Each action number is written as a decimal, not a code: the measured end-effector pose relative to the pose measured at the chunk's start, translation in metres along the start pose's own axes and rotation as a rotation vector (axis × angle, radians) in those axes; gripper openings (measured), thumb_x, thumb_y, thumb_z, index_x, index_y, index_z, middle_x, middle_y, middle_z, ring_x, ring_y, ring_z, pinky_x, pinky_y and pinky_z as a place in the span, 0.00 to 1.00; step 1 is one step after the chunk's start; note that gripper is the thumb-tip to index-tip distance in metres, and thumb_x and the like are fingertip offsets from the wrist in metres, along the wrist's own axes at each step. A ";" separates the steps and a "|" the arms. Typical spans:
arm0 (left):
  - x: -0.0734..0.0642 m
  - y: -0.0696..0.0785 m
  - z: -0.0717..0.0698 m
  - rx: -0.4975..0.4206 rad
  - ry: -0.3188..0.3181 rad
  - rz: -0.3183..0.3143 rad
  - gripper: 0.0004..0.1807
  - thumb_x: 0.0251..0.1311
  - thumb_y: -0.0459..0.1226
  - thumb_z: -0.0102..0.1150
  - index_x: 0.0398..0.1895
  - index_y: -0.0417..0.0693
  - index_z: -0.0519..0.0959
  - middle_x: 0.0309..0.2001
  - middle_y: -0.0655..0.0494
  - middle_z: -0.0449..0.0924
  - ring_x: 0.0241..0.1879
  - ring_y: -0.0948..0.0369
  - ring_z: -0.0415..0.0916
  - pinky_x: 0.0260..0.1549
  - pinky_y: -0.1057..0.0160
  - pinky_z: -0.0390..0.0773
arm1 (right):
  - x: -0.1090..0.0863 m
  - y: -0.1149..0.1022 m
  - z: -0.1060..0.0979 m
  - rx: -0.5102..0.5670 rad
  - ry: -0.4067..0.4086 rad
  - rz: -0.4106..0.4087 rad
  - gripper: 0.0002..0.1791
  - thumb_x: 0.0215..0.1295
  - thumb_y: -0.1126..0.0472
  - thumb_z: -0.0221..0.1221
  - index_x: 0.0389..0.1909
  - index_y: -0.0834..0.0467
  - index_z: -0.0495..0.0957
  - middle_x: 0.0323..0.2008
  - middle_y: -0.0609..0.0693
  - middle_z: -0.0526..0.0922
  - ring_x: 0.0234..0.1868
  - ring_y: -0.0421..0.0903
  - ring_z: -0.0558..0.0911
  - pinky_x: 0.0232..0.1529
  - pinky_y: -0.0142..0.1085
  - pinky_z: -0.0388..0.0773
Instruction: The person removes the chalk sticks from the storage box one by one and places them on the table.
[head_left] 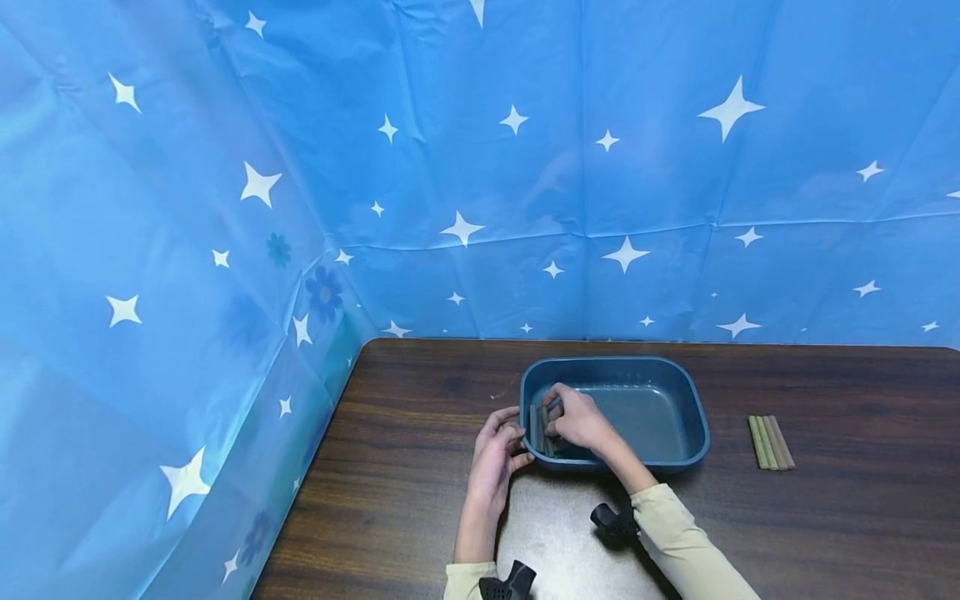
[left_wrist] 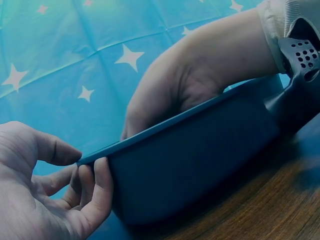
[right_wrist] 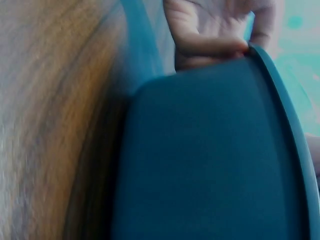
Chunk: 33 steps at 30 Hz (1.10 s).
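Observation:
A dark blue rectangular basin [head_left: 660,460] stands on the table. My left hand [head_left: 497,454] grips its left rim; in the left wrist view the thumb meets the rim and the fingers curl against the outer wall. My right hand [head_left: 579,419] reaches into the basin's left end, its thumb and fingers pinching a dark grey stick [head_left: 546,433]. Another grey stick [head_left: 534,427] lies alongside, close to the left wall. In both wrist views, the basin wall hides the right fingertips and the sticks.
Several slim green and brownish sticks [head_left: 770,442] lie side by side on the wooden table [head_left: 862,517], right of the basin. A blue star-printed sheet [head_left: 555,183] hangs behind the table and along its left side.

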<state>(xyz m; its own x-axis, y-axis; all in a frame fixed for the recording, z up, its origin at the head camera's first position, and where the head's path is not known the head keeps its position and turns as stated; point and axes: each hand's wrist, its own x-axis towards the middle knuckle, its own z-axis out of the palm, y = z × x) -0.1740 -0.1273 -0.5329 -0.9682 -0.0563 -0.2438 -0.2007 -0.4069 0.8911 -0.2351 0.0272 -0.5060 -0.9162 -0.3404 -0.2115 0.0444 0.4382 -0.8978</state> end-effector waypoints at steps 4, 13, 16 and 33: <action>0.000 0.000 0.001 -0.002 -0.001 0.003 0.23 0.65 0.27 0.49 0.63 0.31 0.69 0.38 0.52 0.75 0.30 0.65 0.73 0.27 0.70 0.78 | -0.003 0.004 -0.013 0.106 -0.037 0.003 0.19 0.64 0.79 0.57 0.56 0.72 0.73 0.38 0.64 0.82 0.33 0.52 0.84 0.32 0.45 0.87; 0.000 0.000 0.002 -0.008 0.011 0.012 0.22 0.62 0.27 0.50 0.60 0.32 0.71 0.35 0.54 0.73 0.30 0.64 0.72 0.27 0.69 0.78 | -0.011 0.012 -0.049 0.198 -0.042 -0.008 0.23 0.67 0.76 0.57 0.63 0.75 0.69 0.45 0.69 0.82 0.40 0.53 0.86 0.39 0.49 0.87; 0.000 0.000 0.002 -0.007 0.011 0.011 0.22 0.62 0.27 0.50 0.61 0.32 0.70 0.35 0.55 0.72 0.29 0.64 0.72 0.26 0.69 0.78 | -0.014 0.016 -0.060 0.207 -0.032 -0.015 0.24 0.68 0.76 0.57 0.64 0.76 0.68 0.47 0.71 0.81 0.41 0.54 0.86 0.40 0.50 0.87; 0.000 -0.002 0.001 -0.015 0.006 0.019 0.22 0.63 0.27 0.50 0.61 0.33 0.71 0.35 0.55 0.72 0.29 0.65 0.72 0.26 0.69 0.78 | -0.042 0.032 -0.117 0.187 0.027 -0.030 0.27 0.70 0.71 0.59 0.67 0.75 0.66 0.53 0.72 0.77 0.45 0.55 0.86 0.46 0.54 0.85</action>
<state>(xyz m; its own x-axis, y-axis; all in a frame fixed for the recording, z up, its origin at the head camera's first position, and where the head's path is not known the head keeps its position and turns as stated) -0.1741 -0.1255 -0.5343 -0.9708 -0.0700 -0.2294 -0.1800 -0.4196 0.8897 -0.2420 0.1530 -0.4810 -0.9287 -0.3271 -0.1749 0.0876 0.2648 -0.9603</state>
